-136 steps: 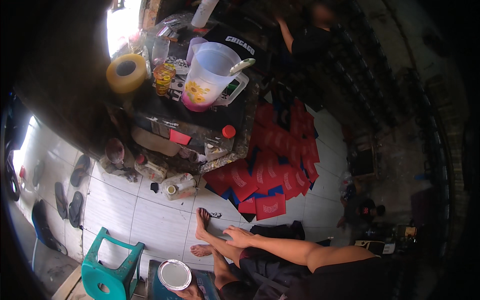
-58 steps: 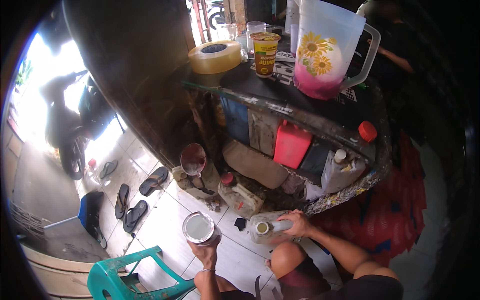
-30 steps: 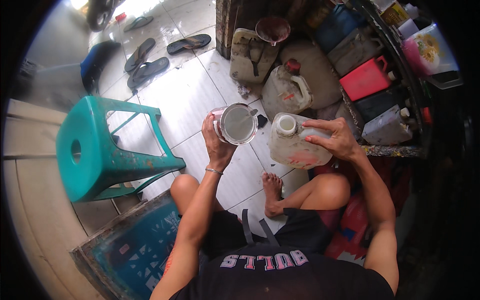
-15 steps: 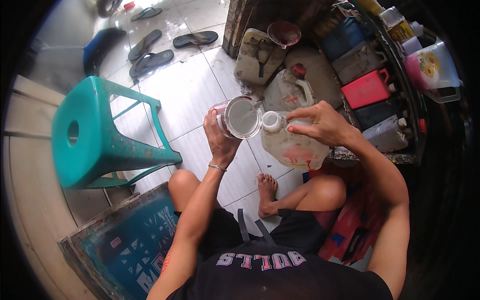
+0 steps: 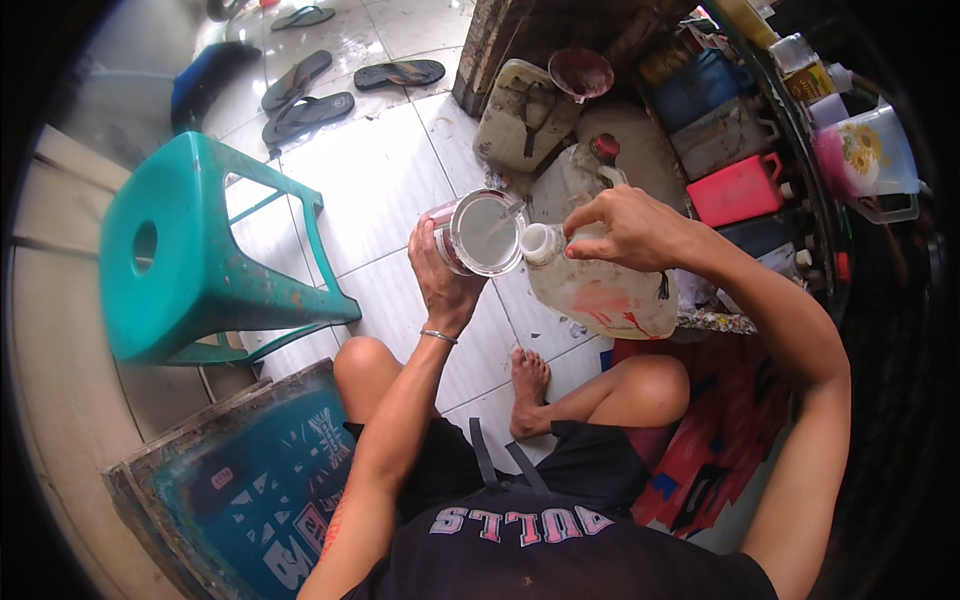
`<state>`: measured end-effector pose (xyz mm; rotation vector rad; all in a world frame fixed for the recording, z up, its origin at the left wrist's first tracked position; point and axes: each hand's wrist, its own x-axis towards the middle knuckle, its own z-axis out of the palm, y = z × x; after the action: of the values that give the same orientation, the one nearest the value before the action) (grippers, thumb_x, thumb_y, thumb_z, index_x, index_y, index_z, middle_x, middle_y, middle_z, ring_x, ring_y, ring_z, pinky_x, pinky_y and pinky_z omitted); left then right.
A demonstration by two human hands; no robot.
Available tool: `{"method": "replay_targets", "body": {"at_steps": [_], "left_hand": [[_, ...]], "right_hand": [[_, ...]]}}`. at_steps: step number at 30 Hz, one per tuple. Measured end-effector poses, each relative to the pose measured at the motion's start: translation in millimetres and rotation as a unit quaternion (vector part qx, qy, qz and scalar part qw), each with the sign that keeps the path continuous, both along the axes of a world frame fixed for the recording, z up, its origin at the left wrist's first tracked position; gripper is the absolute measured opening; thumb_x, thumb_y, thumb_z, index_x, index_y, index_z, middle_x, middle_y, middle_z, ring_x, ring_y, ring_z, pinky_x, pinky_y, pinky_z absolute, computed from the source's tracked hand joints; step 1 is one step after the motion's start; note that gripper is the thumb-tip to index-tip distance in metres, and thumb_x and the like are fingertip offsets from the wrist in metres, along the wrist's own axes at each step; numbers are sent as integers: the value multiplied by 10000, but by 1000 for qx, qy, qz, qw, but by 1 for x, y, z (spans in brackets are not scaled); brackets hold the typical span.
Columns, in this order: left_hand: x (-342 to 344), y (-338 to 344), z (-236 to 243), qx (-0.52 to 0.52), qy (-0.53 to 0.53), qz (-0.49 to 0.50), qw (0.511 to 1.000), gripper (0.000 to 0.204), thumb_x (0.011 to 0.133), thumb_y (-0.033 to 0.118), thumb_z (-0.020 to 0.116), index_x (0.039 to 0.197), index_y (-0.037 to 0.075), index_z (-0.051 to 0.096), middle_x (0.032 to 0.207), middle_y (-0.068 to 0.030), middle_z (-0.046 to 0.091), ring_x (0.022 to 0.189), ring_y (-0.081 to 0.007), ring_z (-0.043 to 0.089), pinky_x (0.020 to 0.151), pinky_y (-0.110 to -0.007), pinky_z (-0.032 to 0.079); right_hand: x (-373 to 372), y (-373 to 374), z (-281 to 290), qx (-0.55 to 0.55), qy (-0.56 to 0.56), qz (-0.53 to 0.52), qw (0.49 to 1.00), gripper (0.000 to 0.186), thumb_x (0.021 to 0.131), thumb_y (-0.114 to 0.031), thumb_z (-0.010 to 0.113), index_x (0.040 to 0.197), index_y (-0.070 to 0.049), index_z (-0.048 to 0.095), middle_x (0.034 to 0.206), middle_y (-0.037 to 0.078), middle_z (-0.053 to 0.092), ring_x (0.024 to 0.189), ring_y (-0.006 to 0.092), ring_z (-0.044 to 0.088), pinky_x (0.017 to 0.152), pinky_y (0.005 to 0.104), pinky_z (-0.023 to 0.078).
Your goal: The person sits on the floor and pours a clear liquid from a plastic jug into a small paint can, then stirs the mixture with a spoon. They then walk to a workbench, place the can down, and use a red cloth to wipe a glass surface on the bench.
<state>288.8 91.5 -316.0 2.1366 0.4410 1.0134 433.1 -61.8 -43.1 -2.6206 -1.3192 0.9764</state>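
Observation:
My left hand (image 5: 445, 285) is wrapped round the side of an open round tin (image 5: 484, 236) with a pale grey inside. A thin light stick or handle (image 5: 513, 210) leans on its rim. My right hand (image 5: 635, 230) is closed at the top of a dirty translucent jerrycan (image 5: 610, 305) with reddish stains; the handle itself is hidden by the fingers. The jerrycan is tilted, its uncapped white mouth (image 5: 540, 240) right at the tin's rim. Whether liquid is flowing I cannot make out.
Another jerrycan with a red cap (image 5: 604, 149) stands just beyond. A rack of cans, among them a pink jerrycan (image 5: 735, 190), is at right. To the left are a green stool (image 5: 165, 260) and a framed blue screen (image 5: 240, 480). Sandals (image 5: 400, 74) lie on the tiles.
The jerrycan has tipped further, its base swinging up and right while its mouth edges left over the tin's rim. My right elbow has moved outward. The tin stays nearly still.

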Motion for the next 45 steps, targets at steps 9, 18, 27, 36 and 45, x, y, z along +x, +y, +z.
{"method": "replay_targets", "body": {"at_steps": [9,18,27,36,45], "left_hand": [[-1,-4,2,-6,4,5,1000,1221,579,229,1027,1527,-53,311,1499,-260,446,1383,-440,447,1167,-515,422],[-1,-12,-1,-23,6,-2,1000,1227,573,240,1031,1526,-48,315,1496,-259,454,1380,-443,456,1163,-513,431],[-1,-17,2,-11,6,-8,1000,1202,599,236,1018,1522,-56,307,1486,-265,452,1376,-447,454,1159,-521,425],[0,-20,-1,-12,1,-19,1000,1210,598,249,1020,1521,-63,302,1475,-270,452,1369,-452,451,1160,-524,420],[5,-27,-6,-22,-4,-21,1000,1198,603,254,1014,1519,-69,313,1475,-264,458,1359,-448,456,1149,-520,421]], "right_hand": [[5,13,4,-77,-24,42,996,388,920,-372,758,1183,-89,787,1142,274,730,1105,449,688,969,527,539],[8,20,7,-107,-25,51,993,408,906,-358,768,1195,-71,780,1162,275,729,1123,446,689,962,524,546],[7,27,7,-113,-15,68,991,386,889,-321,766,1163,-50,788,1078,276,748,1049,436,718,916,490,569],[8,37,11,-177,3,39,983,431,907,-398,766,1203,-86,779,1148,295,709,1201,442,625,1038,490,497],[7,39,16,-193,-3,24,981,427,908,-393,768,1199,-81,777,1194,300,700,1225,457,622,1045,495,497]]}}
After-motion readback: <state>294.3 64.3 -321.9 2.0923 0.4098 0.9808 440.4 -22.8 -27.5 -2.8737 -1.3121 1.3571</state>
